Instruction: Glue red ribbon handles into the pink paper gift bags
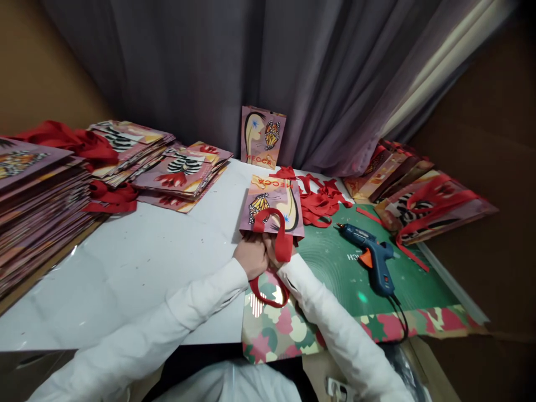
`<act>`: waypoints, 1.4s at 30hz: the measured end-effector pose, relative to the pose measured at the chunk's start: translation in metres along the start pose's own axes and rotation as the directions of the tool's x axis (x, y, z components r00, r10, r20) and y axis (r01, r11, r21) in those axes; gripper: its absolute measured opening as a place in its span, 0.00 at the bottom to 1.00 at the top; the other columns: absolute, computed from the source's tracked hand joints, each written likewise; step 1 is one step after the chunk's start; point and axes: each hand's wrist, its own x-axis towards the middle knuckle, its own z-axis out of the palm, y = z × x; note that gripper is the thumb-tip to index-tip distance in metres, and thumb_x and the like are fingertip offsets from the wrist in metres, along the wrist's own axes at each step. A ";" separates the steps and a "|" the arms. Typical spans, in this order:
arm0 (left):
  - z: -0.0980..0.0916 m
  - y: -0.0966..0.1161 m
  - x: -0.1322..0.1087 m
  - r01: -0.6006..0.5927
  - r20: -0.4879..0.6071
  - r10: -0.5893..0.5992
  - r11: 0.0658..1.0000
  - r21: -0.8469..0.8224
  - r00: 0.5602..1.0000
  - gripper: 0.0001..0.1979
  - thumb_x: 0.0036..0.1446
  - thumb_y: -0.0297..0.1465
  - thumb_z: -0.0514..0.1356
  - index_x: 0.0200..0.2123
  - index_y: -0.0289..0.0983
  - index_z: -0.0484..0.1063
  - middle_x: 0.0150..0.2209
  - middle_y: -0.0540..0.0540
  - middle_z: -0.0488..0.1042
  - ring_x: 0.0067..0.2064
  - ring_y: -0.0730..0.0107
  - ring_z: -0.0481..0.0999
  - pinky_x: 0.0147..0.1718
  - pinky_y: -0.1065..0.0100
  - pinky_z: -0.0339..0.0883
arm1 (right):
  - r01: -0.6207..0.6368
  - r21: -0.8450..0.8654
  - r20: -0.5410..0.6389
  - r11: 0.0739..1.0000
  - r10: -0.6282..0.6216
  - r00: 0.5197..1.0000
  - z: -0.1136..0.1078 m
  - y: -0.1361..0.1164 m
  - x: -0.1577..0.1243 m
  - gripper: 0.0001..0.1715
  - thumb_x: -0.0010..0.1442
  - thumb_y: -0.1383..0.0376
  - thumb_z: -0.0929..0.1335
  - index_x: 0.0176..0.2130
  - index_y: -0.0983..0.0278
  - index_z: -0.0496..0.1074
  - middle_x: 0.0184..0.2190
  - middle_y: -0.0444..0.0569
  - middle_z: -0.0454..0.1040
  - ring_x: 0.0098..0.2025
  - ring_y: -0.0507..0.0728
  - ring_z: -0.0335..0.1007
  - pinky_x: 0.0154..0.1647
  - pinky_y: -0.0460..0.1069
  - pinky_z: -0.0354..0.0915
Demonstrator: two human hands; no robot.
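A printed paper gift bag [268, 204] lies flat with its mouth toward me, its lettering upside down from here. My left hand [252, 257] is closed on the mouth's edge, fingertips hidden at the opening. Close against it, my right hand [273, 255] grips the same edge, partly covered by a red ribbon handle [283, 245]. That ribbon loops over the bag's front. A second red ribbon loop [272, 304] hangs below my hands, over the camouflage-patterned strip [288, 335]. To the right, a blue glue gun [372, 257] rests on a green board [326, 268].
Another bag [263, 137] stands upright against the grey curtain [201, 72]. Stacks of flat bags [42, 206] and more bags [180, 173] fill the left. Red ribbons [320, 201] lie in a heap behind the glue gun. Bags with ribbon handles [435, 206] lean at the right.
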 end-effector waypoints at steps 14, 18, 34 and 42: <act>-0.004 -0.003 -0.003 0.030 0.036 -0.032 0.999 0.036 0.999 0.22 0.65 0.34 0.47 0.53 0.29 0.71 0.49 0.32 0.76 0.48 0.47 0.77 0.44 0.53 0.69 | -0.007 -0.377 0.195 0.926 0.087 0.977 -0.041 0.008 -0.037 0.18 0.67 0.63 0.62 0.52 0.65 0.74 0.52 0.59 0.76 0.55 0.63 0.70 0.57 0.53 0.62; -0.008 -0.009 -0.010 0.050 0.038 -0.051 0.998 0.046 0.998 0.21 0.66 0.33 0.46 0.52 0.30 0.72 0.45 0.34 0.79 0.44 0.51 0.79 0.41 0.57 0.70 | -0.017 -0.445 0.242 0.895 0.138 0.960 -0.044 0.000 -0.035 0.16 0.67 0.65 0.61 0.47 0.68 0.75 0.44 0.62 0.78 0.48 0.62 0.74 0.52 0.53 0.64; -0.034 -0.056 -0.017 -0.194 -0.033 0.196 0.979 0.071 0.980 0.09 0.57 0.25 0.56 0.37 0.33 0.77 0.38 0.36 0.80 0.43 0.54 0.79 0.45 0.58 0.71 | 0.059 -0.481 0.278 0.875 0.088 0.957 -0.072 -0.005 -0.036 0.13 0.67 0.69 0.61 0.46 0.64 0.74 0.42 0.55 0.79 0.46 0.57 0.75 0.41 0.47 0.68; -0.090 -0.073 -0.015 -0.434 -0.305 0.481 0.876 0.212 0.822 0.19 0.66 0.25 0.47 0.28 0.39 0.74 0.26 0.46 0.75 0.31 0.67 0.74 0.39 0.63 0.68 | 0.350 -0.588 -0.208 0.729 -0.555 0.806 -0.116 -0.004 -0.031 0.17 0.68 0.72 0.59 0.48 0.67 0.74 0.41 0.54 0.79 0.45 0.57 0.71 0.49 0.50 0.65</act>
